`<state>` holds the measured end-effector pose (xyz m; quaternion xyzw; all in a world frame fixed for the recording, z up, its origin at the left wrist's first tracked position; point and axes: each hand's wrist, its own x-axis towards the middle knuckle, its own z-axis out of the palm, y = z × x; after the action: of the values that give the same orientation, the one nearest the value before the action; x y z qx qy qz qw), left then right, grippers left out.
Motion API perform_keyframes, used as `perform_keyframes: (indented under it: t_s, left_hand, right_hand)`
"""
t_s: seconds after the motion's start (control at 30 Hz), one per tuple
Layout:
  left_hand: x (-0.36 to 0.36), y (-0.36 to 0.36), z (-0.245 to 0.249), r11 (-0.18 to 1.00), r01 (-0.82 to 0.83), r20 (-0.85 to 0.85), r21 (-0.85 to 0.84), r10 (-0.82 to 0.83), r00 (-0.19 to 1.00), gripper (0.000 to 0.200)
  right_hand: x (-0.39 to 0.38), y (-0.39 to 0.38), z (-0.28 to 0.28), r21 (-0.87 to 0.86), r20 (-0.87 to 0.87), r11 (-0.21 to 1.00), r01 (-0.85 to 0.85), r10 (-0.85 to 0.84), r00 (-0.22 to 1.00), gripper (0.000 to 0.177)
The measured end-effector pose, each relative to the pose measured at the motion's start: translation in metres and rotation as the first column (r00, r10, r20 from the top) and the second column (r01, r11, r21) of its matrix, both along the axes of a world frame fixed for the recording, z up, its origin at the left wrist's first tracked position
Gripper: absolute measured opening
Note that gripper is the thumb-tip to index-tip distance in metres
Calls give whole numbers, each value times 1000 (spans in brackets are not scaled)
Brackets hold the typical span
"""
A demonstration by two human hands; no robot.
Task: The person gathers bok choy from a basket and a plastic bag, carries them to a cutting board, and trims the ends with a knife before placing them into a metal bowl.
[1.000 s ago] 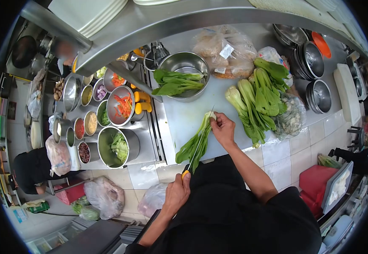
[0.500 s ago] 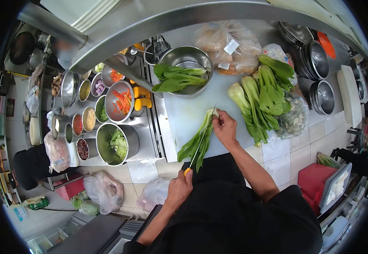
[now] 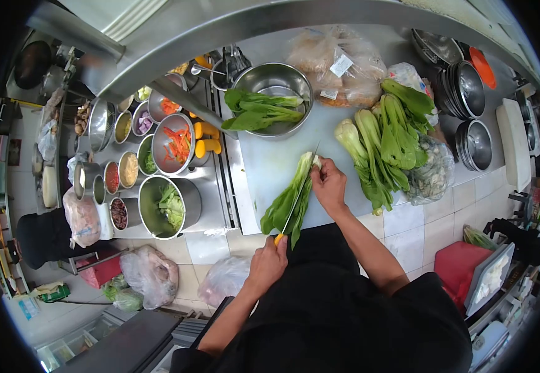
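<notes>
My left hand (image 3: 268,266) is closed round the yellow handle of a knife (image 3: 292,210). Its thin blade slants up and away along a head of bok choy (image 3: 282,200), whose leaves point toward me. With bent fingers, my right hand (image 3: 329,184) pinches the pale root end of this bok choy, beside the upper part of the blade. Under both lies a white cutting board (image 3: 260,163). More bok choy (image 3: 369,146) is piled to the right. A steel bowl (image 3: 301,76) behind the board holds further green pieces (image 3: 264,112). How deep the blade sits is hard to see.
Steel pots of cut vegetables, including shredded carrot (image 3: 177,146) and a large pot of cut greens (image 3: 170,205), stand on the left. A plastic bag (image 3: 338,65) lies behind the board. Stacked bowls (image 3: 474,144) are at the right. A metal shelf edge (image 3: 251,26) crosses overhead.
My left hand and the knife have shifted slightly up and away from me along the bok choy. The cut between leaf halves looks wider. My right hand stays at the root end.
</notes>
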<state>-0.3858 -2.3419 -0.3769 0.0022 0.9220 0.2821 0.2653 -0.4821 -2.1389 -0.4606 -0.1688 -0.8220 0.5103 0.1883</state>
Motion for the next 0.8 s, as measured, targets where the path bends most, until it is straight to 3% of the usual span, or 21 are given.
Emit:
perform_keyframes:
  t_s: [0.2,0.4,0.63,0.7,0.73,0.77,0.8]
  left_hand:
    - [-14,14,-2,1000,-13,-44,10,14,999,44]
    - [36,-32,2,997,-17,43,-69,20,999,44]
    - [50,-53,15,996,-84,127,-12,85,988,47]
    - [59,-63,21,984,-159,72,85,153,986,50]
    - [61,-66,24,983,-162,71,86,156,985,50]
    - [62,-69,26,972,-213,72,97,206,976,51]
    - [63,-72,27,959,-262,72,107,255,964,53]
  right_hand:
    - [-5,3,3,61,35,998,-3,1,999,23]
    - [-8,8,-1,118,21,993,5,-7,1000,23]
    - [-1,23,15,-9,135,991,-134,134,982,36]
    - [6,32,19,201,140,957,-208,182,973,54]
    - [5,34,33,202,139,956,-211,185,973,54]
    - [2,38,50,423,151,816,-394,366,918,63]
    - [-3,40,61,611,204,594,-524,521,829,72]
